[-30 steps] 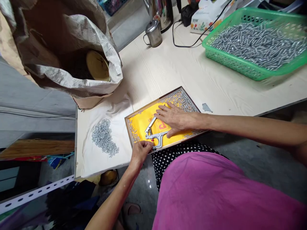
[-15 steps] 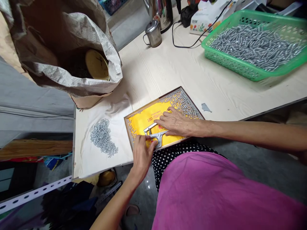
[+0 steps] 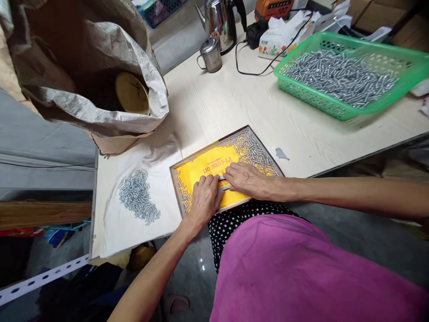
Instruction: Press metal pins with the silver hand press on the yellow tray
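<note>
Since the earlier frame both hands have been drawn together over the metal pliers (image 3: 223, 184), which were lying plainly exposed on the yellow sheet and are now almost wholly covered; only a short grey and red part is seen between the fingers. One left hand (image 3: 204, 201) and one right hand (image 3: 246, 179) are counted, both pressed flat on the tool with fingers extended, the left from the near side and the right from the right; whether the fingers are closed round anything beneath cannot be told. The pliers are kept inside one shallow wooden-rimmed tray (image 3: 174, 185), which is set at the near edge of the pale table (image 3: 234, 103) and lined with one yellow sheet (image 3: 204, 165). Red lettering is printed upside down on the sheet; it is too small to be read with certainty. Small silver metal pins are gathered in three places: along the far and left edges of the tray (image 3: 250, 145), in one loose heap (image 3: 137, 197) on a white cloth (image 3: 110, 223) to the left, and in one green plastic basket (image 3: 338, 76) at the far right. One large paper sack (image 3: 83, 67) is stood at the far left with a yellow round container (image 3: 132, 94) inside. One small lidded steel mug (image 3: 210, 55) and one steel kettle (image 3: 217, 22) are placed at the far edge, beside one tissue box (image 3: 278, 38) with a flower pattern.
</note>
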The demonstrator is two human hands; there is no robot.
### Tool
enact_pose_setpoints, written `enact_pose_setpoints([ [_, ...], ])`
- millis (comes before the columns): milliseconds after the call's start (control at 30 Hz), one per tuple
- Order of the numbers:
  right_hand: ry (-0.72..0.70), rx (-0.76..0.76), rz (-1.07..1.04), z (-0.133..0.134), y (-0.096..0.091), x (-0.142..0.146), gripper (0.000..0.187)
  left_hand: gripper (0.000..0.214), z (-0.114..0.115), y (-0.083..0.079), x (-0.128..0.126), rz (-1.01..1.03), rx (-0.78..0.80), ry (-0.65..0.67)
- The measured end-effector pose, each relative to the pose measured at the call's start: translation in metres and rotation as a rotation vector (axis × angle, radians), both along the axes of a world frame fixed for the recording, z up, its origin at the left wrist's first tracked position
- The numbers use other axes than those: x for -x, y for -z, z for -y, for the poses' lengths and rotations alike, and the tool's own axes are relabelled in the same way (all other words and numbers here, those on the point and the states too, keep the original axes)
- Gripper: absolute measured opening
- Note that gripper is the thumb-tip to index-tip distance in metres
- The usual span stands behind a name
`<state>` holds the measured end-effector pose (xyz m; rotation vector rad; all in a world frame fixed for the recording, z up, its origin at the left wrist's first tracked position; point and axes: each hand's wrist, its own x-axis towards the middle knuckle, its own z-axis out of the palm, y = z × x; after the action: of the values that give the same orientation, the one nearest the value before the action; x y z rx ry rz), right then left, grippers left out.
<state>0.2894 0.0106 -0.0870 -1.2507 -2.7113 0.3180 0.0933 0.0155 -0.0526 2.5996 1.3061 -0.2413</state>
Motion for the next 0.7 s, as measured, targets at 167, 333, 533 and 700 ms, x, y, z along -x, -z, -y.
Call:
enact_pose_setpoints([
  [167,-0.035,0.081,0.036,-0.001,0.001,0.009,0.024,0.022,-0.001,0.006,0.003,0.046,0.036,-0.041],
  [333,-0.027,0.007,0.017,-0.023,-0.006,-0.002,0.039,0.037,0.0,0.009,0.009,0.153,-0.048,-0.05],
  [533,-0.077,-0.126,-0.016,-0.07,0.01,-0.006,0.016,0.017,0.024,0.015,0.008,0.225,-0.116,0.044],
  [700,-0.059,-0.253,-0.085,-0.08,0.01,0.012,0.013,0.021,0.026,0.012,0.037,0.259,-0.201,-0.042],
])
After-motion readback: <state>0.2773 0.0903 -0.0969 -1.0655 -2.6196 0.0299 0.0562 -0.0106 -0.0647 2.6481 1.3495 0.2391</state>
